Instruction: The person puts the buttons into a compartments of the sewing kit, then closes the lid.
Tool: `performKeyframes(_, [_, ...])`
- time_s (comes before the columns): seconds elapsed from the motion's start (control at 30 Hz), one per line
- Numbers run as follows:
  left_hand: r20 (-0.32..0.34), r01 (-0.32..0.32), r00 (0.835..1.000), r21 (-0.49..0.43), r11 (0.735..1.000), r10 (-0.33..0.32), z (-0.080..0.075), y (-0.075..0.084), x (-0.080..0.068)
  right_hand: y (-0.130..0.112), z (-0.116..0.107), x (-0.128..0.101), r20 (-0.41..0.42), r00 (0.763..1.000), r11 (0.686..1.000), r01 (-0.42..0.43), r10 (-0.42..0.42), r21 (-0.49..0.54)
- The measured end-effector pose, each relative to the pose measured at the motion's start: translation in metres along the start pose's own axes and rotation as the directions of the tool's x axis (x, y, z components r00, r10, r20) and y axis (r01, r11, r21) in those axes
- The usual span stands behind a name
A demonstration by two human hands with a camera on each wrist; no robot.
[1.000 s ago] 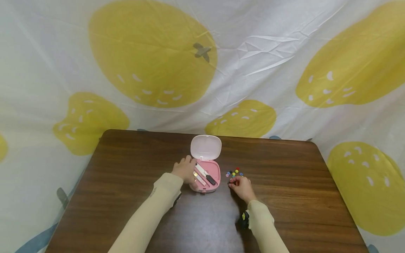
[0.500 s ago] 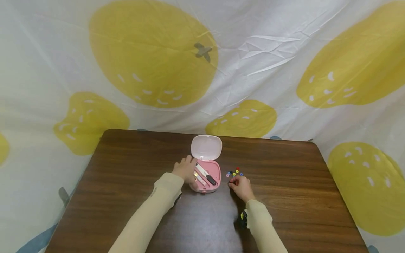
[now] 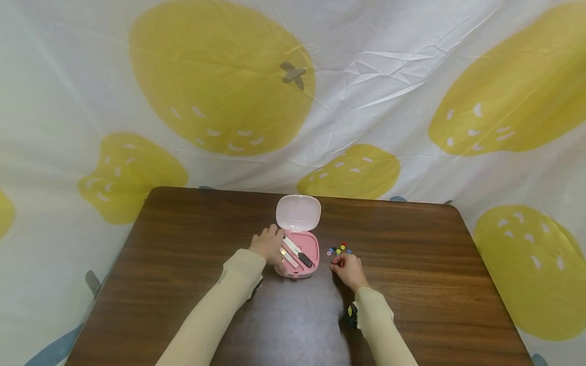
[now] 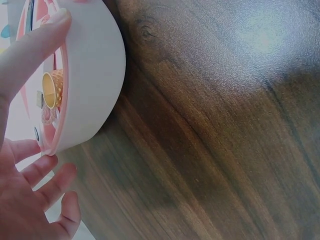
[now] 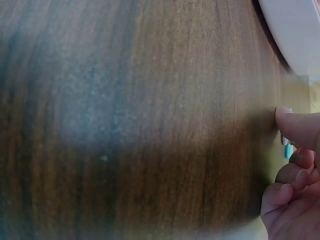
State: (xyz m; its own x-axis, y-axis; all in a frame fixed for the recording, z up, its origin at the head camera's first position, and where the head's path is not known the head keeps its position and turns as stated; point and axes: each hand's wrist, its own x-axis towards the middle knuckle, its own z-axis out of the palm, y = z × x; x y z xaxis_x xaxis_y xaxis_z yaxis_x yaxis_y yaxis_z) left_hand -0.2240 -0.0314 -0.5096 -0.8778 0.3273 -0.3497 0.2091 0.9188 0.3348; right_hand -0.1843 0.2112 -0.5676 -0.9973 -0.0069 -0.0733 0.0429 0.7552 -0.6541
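Observation:
An open pink sewing kit box [image 3: 312, 242] sits on the table, its pale lid [image 3: 298, 213] tilted up at the back. My left hand [image 3: 267, 247] holds the box's left side, thumb [image 4: 42, 42] on the rim and fingers at the far corner. Inside lie a white tool with a black end [image 3: 302, 257] and a gold thimble [image 4: 52, 89]. Right of the box, my right hand [image 3: 350, 271] pinches a small button at the tabletop; its fingers mostly hide it. Several coloured buttons [image 3: 343, 247] lie just beyond. A teal button [image 5: 287, 150] shows between thumb and fingers in the right wrist view.
The brown wooden table [image 3: 426, 284] reaches back to a white cloth [image 3: 366, 101] printed with yellow fruit. Black wrist cameras, one at the right sleeve [image 3: 373, 315], hang close above the tabletop.
The right forearm has shifted very slightly, and its fingers stay at the same spot near the buttons. The left hand and the box have not moved.

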Motion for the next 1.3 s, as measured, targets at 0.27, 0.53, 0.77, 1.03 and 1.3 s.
performKeyframes(0.27, [-0.002, -0.002, 1.000, 0.009, 1.000, 0.002, 0.0000, -0.0004, 0.0002, -0.0012, -0.0006, 0.0004, -0.005, 1.000, 1.000, 0.014, -0.014, -0.018])
performKeyframes(0.53, [0.001, 0.002, 1.000, 0.026, 1.000, -0.002, -0.0011, 0.0006, 0.0011, -0.0018, -0.0019, 0.0002, 0.004, 1.000, 1.000, -0.007, 0.007, 0.000])
performKeyframes(0.77, [0.007, 0.006, 1.000, 0.017, 1.000, -0.006, -0.0013, 0.0009, 0.0012, -0.0008, -0.0011, -0.0002, 0.006, 0.999, 0.999, -0.036, 0.036, 0.033])
performKeyframes(1.03, [0.004, 0.003, 1.000, 0.015, 1.000, -0.003, -0.0019, 0.0016, -0.0002, 0.0008, -0.0023, -0.0006, 0.023, 0.999, 0.998, -0.028, 0.027, 0.051])
performKeyframes(1.3, [-0.003, 0.006, 1.000, 0.016, 1.000, -0.006, -0.0021, 0.0020, -0.0018, 0.0020, -0.0022, -0.0014, 0.040, 0.999, 0.998, -0.013, 0.010, 0.060])
